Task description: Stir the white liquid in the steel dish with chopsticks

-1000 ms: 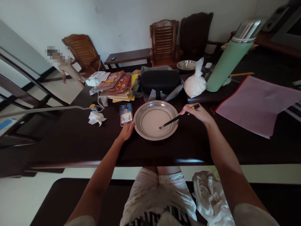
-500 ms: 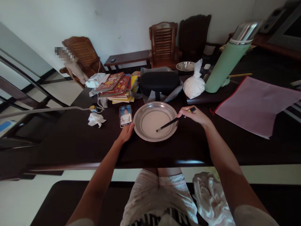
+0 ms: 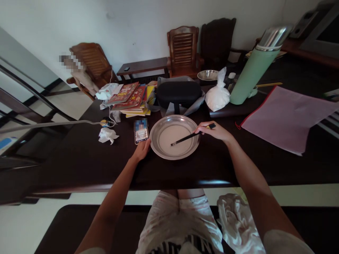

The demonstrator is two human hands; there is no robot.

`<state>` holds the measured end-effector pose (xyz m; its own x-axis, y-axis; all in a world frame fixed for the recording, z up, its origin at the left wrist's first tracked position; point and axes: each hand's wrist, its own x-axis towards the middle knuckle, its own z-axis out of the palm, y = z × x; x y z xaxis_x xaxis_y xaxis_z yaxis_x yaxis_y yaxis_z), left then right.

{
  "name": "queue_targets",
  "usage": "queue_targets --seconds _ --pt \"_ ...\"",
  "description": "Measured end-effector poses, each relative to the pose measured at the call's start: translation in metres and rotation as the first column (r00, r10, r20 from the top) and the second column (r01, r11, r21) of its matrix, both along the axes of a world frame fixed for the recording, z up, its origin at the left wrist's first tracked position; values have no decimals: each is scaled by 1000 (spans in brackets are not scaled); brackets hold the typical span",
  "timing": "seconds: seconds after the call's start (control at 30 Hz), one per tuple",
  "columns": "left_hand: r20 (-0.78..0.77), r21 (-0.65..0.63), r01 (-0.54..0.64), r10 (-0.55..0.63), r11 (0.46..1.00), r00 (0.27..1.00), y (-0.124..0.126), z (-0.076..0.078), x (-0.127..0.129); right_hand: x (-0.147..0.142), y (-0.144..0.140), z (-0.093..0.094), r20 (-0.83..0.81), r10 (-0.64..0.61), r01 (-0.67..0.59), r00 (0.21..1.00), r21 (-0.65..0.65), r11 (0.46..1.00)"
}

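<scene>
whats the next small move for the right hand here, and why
Probably a slow stir with the black utensil: the right hand grips it, its tip is at the pale contents of the metal bowl, and the left hand is at the near-left rim.

And it's bright, smooth metal on the basin point(image 3: 156, 145) at centre, with a smooth black utensil point(image 3: 185, 138) across it! Twelve o'clock, the matt black case point(image 3: 178, 91); two, the flask point(image 3: 249, 77), satin green below a polished metal cap point(image 3: 272, 37)! Three o'clock brings sheer, cloth-like mesh on the pouch point(image 3: 286, 120); nine, crinkled soft tissue paper point(image 3: 107, 135); ten, glossy paper covers on the books point(image 3: 134, 97)! Underneath, the desk point(image 3: 159, 173): dark, polished wood, gleaming between four and five.
</scene>
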<state>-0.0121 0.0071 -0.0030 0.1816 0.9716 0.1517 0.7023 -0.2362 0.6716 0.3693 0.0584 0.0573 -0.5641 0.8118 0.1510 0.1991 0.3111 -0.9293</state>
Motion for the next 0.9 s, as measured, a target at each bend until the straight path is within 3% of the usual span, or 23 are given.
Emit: queue_targets --seconds 0.23,0.43,0.5,0.67,0.9 --pt "9 -10 -8 8 1000 1000 1 -2 -1 15 3 3 -34 -207 208 978 30 978" --pt "-15 -10 -10 10 1000 1000 0 0 0 3 1 -2 -18 -27 27 999 -6 1000" --pt "-26 -6 -13 13 1000 1000 0 1 0 1 2 -4 -29 -35 36 999 18 999" --pt "-24 -4 -13 13 1000 1000 -1 1 1 14 3 1 -29 -200 201 979 43 979" --pt "-22 0 -5 5 1000 1000 0 -1 0 0 2 -5 -24 -52 52 998 30 998"
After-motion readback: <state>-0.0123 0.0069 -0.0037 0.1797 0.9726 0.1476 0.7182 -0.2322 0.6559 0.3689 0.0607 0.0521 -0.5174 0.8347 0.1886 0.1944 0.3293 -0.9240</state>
